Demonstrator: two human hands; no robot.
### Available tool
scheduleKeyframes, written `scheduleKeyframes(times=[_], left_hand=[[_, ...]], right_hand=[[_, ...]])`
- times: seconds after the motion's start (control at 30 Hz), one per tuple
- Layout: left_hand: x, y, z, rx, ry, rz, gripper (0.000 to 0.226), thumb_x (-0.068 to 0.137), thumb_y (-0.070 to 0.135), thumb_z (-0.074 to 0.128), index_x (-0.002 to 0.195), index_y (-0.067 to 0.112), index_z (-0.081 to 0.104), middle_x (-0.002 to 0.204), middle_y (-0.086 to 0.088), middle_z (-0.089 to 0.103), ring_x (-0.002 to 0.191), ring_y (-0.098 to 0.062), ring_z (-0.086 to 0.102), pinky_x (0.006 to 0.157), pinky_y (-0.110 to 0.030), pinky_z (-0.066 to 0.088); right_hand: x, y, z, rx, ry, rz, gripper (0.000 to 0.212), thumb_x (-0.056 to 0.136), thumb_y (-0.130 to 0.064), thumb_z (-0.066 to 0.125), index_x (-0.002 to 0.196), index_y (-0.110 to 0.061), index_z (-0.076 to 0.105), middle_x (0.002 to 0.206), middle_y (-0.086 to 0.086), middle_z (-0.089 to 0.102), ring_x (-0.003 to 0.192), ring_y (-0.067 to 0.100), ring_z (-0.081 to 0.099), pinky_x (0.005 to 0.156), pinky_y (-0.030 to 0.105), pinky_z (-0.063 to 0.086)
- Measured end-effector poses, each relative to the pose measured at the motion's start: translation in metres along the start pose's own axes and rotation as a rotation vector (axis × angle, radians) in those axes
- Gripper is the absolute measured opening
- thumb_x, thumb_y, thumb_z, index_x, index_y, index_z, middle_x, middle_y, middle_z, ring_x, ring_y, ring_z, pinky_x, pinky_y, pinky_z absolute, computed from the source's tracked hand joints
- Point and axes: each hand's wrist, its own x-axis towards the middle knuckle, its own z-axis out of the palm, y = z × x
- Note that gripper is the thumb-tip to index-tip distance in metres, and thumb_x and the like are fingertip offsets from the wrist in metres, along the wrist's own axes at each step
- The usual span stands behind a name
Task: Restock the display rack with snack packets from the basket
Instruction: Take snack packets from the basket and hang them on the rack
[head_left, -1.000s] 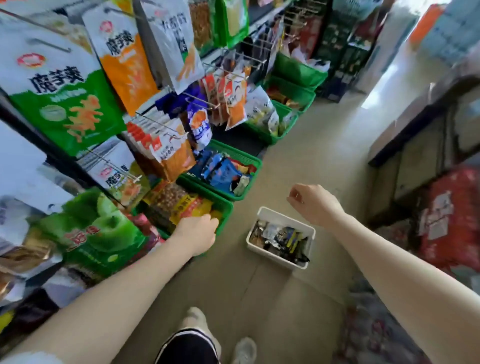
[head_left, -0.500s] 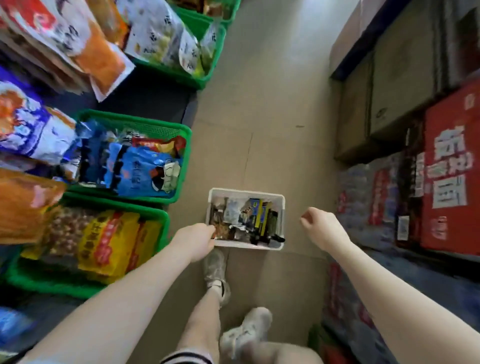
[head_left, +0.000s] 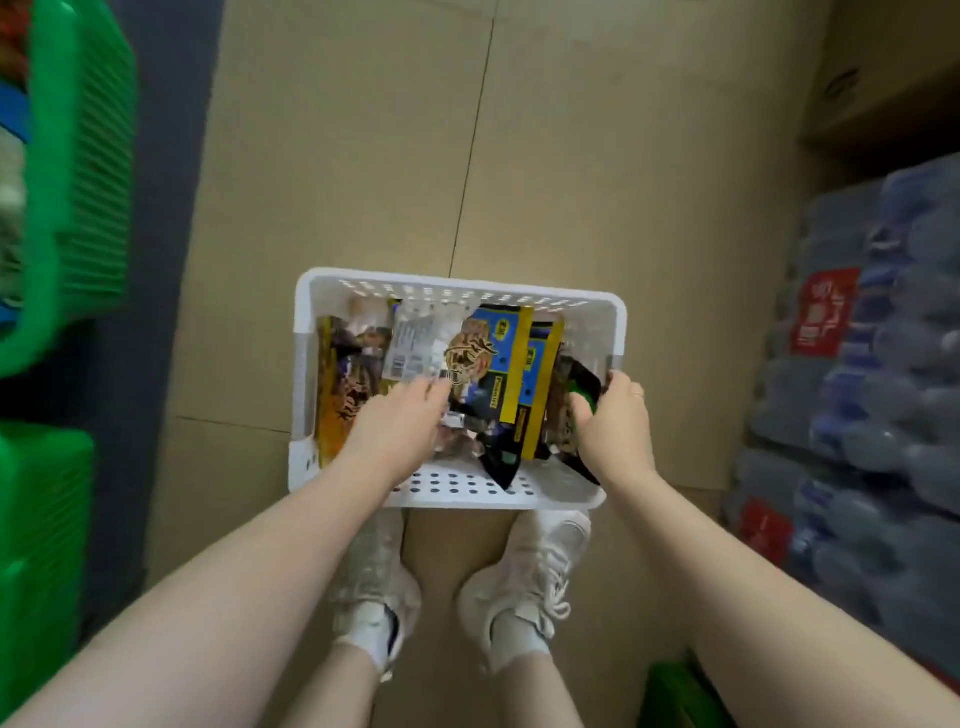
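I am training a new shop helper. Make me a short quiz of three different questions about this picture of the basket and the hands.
1. True or false: the white basket stands on the floor in front of the person's shoes.
2. Multiple choice: what does the right hand grip? A) a green crate B) a dark packet at the basket's right side C) a water bottle
3. Fill in: the left hand rests on the snack packets with its fingers ____.

Key:
1. True.
2. B, the dark packet.
3. Straight, reaching forward over the packets.
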Motion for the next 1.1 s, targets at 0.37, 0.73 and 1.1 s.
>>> scheduleKeyframes(times=[0.37, 0.73, 1.1], left_hand=[[0.068, -0.022, 0.044, 0.257, 0.217, 0.296, 0.069, 0.058, 0.015, 0.085, 0.12, 0.002, 0.058, 0.118, -0.021, 0.064, 0.098, -0.04, 0.063, 0.062, -0.043, 0.057], [0.03, -0.053, -0.01, 0.241, 0.431, 0.468, 0.032, 0.058, -0.007, 0.061, 0.088, 0.0, 0.069, 0.06, -0.011, 0.068, 0.051, -0.028, 0.064, 0.039, -0.027, 0.047], [-0.084, -0.039, -0.04, -0.012, 0.33, 0.105, 0.028, 0.065, 0.031, 0.082, 0.063, 0.012, 0.061, 0.04, -0.003, 0.059, 0.031, -0.023, 0.055, 0.032, -0.018, 0.025]], right_hand=[[0.04, -0.005, 0.046, -0.12, -0.078, -0.26, 0.053, 0.085, -0.045, 0.058, 0.132, -0.031, 0.038, 0.132, 0.004, 0.051, 0.113, 0.025, 0.056, 0.076, 0.034, 0.048], [0.032, -0.02, 0.043, -0.201, -0.159, -0.2, 0.02, 0.091, -0.011, 0.044, 0.11, -0.006, 0.05, 0.099, 0.019, 0.063, 0.079, 0.036, 0.059, 0.064, 0.043, 0.051], [-0.023, -0.036, -0.069, -0.094, -0.152, -0.208, 0.019, 0.091, -0.022, 0.051, 0.105, -0.011, 0.056, 0.098, 0.014, 0.067, 0.079, 0.035, 0.064, 0.073, 0.046, 0.056]])
